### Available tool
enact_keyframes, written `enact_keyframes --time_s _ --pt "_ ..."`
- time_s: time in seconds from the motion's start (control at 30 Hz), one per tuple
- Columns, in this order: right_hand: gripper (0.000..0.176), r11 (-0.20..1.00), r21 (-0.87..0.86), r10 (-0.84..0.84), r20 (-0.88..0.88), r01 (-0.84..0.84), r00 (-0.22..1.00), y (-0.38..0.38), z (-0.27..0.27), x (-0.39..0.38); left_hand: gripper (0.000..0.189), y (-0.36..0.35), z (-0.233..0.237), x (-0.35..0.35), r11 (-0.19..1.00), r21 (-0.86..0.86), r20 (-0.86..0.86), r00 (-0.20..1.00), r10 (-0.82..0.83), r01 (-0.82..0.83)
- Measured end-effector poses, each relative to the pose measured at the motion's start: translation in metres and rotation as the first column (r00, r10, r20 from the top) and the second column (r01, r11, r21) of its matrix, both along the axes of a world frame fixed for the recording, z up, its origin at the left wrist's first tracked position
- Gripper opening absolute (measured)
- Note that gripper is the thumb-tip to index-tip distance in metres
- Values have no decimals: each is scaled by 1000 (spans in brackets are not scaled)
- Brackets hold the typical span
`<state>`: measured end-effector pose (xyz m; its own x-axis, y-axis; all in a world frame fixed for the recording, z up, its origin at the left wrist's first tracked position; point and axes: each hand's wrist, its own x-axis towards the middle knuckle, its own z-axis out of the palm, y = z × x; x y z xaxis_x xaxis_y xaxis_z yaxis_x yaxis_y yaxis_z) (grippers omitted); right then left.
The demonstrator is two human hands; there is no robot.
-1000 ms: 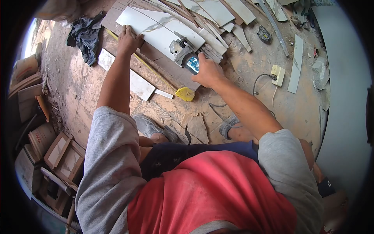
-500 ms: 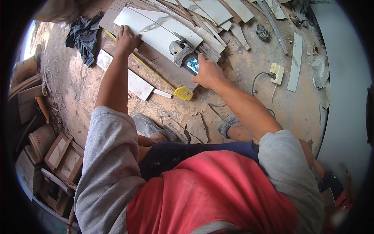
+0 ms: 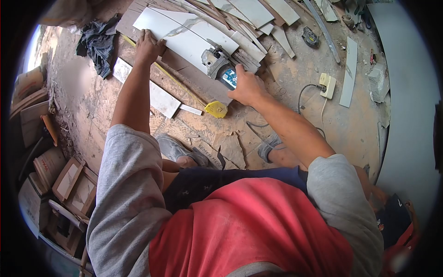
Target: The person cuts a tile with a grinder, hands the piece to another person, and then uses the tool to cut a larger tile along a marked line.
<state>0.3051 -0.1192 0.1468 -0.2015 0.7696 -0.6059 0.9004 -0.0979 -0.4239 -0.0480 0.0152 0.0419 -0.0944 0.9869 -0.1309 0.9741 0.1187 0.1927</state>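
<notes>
My right hand is wrapped round the body of a blue and grey angle grinder. The grinder's disc end lies over the right part of a white marbled tile, which has a dark straight line along it. At the tile's near left edge my left hand presses down, fingers close together on the edge. A yellow tape measure lies below the tile, its blade drawn out to the upper left. Beside the blade is a narrow white tile piece.
Tile offcuts are piled beyond the tile. A socket block with a cable, a second tape measure and a tile strip lie at right. A dark cloth is at left. Another person is at lower right.
The tile, grinder and both my hands show almost no shift. The person at the lower right has moved further into view.
</notes>
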Motion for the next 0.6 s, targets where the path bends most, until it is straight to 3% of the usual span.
enact_keyframes --time_s 0.4,0.6 --pt "69 999 37 0 3 0 1000 -9 -8 6 88 -1 0 -1 1000 4 -11 1000 3 -3" --pt "71 994 70 -81 -102 88 992 -24 -18 19 86 6 -27 -27 991 95 109 988 -108 98"
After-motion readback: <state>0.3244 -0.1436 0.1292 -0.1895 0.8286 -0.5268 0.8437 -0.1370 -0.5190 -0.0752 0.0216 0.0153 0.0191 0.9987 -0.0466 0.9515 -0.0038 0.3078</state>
